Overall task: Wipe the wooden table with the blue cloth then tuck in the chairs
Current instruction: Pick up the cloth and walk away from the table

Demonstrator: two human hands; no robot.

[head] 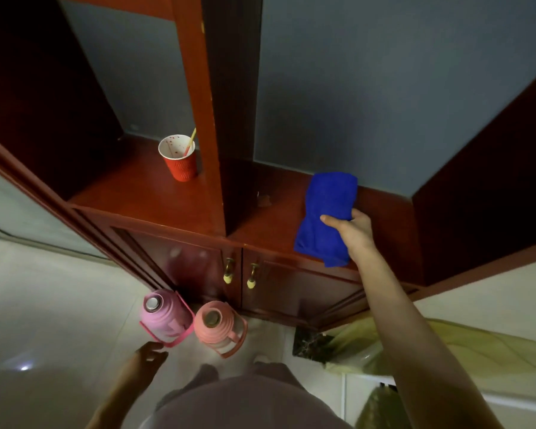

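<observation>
Left hand [150, 351] low, fingers loosely curled, holding nothing. Just beyond those fingertips, capped pink flask [164, 315] on the floor. Farther up, red paper cup [178, 157], stained inside, yellow stick [191, 139] leaning in it. Salmon flask [218, 326], stoppered. Blue cloth [328, 196] bunched over the cabinet shelf [270, 218], pinched mid-length by right hand [353, 232], thumb and fingers curled round.
</observation>
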